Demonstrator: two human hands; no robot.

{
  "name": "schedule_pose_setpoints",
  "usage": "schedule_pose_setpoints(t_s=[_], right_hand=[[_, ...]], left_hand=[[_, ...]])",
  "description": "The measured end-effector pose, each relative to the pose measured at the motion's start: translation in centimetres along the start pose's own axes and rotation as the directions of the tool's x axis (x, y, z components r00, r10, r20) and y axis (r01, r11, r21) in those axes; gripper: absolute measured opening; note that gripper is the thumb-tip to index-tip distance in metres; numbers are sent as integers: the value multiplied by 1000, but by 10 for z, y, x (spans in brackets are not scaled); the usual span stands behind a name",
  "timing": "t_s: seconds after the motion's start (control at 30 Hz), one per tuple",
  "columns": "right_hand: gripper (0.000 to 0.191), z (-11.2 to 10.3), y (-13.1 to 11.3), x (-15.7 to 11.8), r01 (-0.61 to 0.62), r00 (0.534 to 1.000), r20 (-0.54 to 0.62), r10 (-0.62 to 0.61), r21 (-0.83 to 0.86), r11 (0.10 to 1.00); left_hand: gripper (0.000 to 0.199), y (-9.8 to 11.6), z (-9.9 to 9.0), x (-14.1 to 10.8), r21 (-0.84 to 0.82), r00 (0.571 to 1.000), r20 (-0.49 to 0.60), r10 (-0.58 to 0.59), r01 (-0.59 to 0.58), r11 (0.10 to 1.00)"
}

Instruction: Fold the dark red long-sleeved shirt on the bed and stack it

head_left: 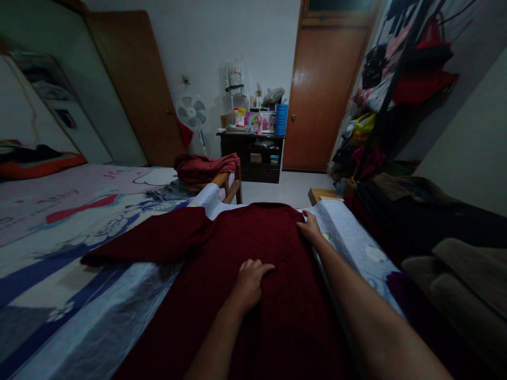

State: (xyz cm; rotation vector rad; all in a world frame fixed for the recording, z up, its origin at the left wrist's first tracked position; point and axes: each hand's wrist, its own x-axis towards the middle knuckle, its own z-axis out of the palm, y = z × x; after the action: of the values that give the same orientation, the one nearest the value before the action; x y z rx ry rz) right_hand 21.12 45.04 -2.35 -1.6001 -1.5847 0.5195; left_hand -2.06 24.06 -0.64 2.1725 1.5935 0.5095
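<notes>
Bed [111,316] extends L past garment [245,232], R hand [310,228] @ garment's R edge.

There were one left hand [249,285] and one right hand [311,229], two in all. One dark red shirt [224,253] showed one sleeve [146,240]. One left door [127,74] and one right door [325,89] made two, each with one knob [293,117]. There were one fan [193,112], one black cabinet [249,171] and one wall fitting [185,79]. The hanging bags [422,88] and the piled clothes [443,221] overlapped too much to count.
</notes>
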Motion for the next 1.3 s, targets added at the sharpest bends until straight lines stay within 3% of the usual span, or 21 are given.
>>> schedule_pose_setpoints(t_s=[0.23, 0.37, 0.6, 0.83, 1.0, 1.17, 1.3], right_hand=[[44, -4, -2, -4, -26, 1000, -21, 23, -156, 987], [34, 4, -5, -8, 14, 997, 71, 1, -205, 979], [42, 14, -3, -24, 45, 985, 173, 1, -266, 963], [41, -12, -18, -24, 40, 986, 166, -1, -232, 972], [35, -36, -27, -55, -51, 992, 99, 78, -244, 969], [19, -52, -37, -101, -61, 979, 175, 108, -254, 965], [24, -68, -51, -139, -105, 961, 226, 158, -230, 967]], left_hand=[[40, 0, -1, 0, -1, 1000, -1, 7, -7, 1000], [40, 0, -1, 0, -1, 1000, -6, 8, -8, 1000], [44, -1, 0, 0, 6, 1000, 11, 0, 0, 1000], [45, -5, 3, 1, -12, 1000, -23, 10, -11, 1000], [45, -7, 4, 3, -28, 998, -55, 27, -29, 999], [42, -10, 7, 5, -30, 997, -70, 33, -36, 999], [41, -14, 9, 7, -23, 996, -76, 40, -42, 999]])
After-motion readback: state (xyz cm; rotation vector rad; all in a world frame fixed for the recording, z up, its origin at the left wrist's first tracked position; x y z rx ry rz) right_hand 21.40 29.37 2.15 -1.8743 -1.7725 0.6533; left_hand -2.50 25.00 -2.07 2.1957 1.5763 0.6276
